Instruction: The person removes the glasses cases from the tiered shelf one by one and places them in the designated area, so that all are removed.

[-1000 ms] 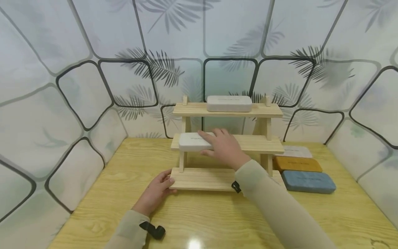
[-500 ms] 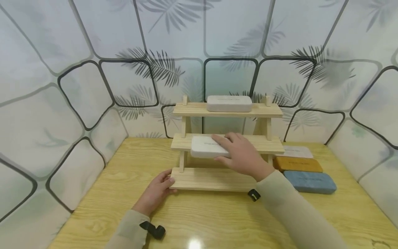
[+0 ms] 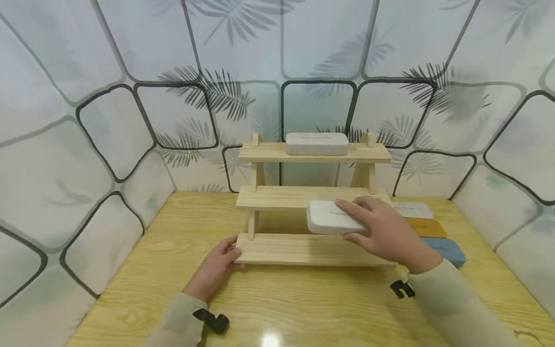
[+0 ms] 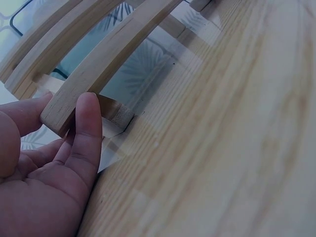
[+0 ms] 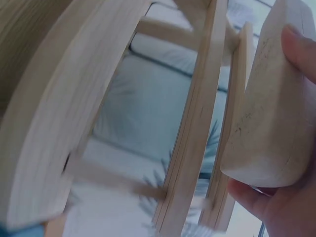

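My right hand (image 3: 388, 236) grips a white glasses case (image 3: 327, 219) with small lettering on its lid, thumb along the near side and fingers over the top. The case is held in front of the middle tier of a three-tier wooden display rack (image 3: 277, 197), above the bottom board. In the right wrist view the pale case (image 5: 276, 113) lies between thumb and fingers, beside the rack's boards. My left hand (image 3: 214, 270) holds the left end of the bottom board (image 3: 299, 249); the left wrist view shows a digit (image 4: 89, 118) against its edge.
Another white glasses case (image 3: 316, 143) sits on the top tier. Right of the rack, a light grey case (image 3: 412, 209), a mustard one (image 3: 429, 227) and a blue one (image 3: 446, 250) lie on the wood-grain table (image 3: 277, 308), partly hidden by my right hand. Patterned walls stand behind and at both sides.
My right hand has lifted the white glasses case off the middle tier and carried it right and toward me. My left hand stays on the bottom board's end.
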`<state>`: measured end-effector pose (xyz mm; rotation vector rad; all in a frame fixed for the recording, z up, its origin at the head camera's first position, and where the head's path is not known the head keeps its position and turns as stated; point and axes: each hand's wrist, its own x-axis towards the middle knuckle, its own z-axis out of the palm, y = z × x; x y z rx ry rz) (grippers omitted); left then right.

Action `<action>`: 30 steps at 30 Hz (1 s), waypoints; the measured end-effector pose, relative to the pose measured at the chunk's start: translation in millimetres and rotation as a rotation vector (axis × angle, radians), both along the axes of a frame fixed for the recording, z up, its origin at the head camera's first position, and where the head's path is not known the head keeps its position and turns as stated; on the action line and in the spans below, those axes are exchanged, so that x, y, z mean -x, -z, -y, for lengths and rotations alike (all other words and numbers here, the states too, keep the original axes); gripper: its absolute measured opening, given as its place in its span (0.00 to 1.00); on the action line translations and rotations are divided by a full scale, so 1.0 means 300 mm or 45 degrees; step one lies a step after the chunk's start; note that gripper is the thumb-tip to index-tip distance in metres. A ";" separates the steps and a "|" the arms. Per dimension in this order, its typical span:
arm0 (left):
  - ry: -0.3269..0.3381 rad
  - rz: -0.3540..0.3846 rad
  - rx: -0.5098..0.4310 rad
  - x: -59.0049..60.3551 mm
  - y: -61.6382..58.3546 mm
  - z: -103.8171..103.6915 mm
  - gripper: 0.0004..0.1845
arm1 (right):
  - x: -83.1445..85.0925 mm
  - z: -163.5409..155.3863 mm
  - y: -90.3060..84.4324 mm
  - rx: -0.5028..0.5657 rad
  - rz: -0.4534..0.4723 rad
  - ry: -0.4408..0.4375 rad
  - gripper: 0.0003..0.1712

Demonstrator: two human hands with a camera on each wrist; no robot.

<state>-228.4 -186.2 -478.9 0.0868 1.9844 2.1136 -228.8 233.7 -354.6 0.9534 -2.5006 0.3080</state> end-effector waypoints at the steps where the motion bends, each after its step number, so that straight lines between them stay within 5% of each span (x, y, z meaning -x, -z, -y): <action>1: 0.005 0.004 -0.009 -0.001 0.001 0.001 0.34 | -0.007 -0.019 0.004 -0.010 -0.010 0.005 0.47; 16: -0.027 0.011 -0.003 -0.003 0.007 -0.004 0.31 | -0.102 -0.280 0.064 -0.056 -0.024 0.078 0.53; 30: 0.006 -0.014 -0.015 -0.004 -0.002 0.000 0.33 | -0.166 -0.523 0.215 -0.107 0.055 0.224 0.55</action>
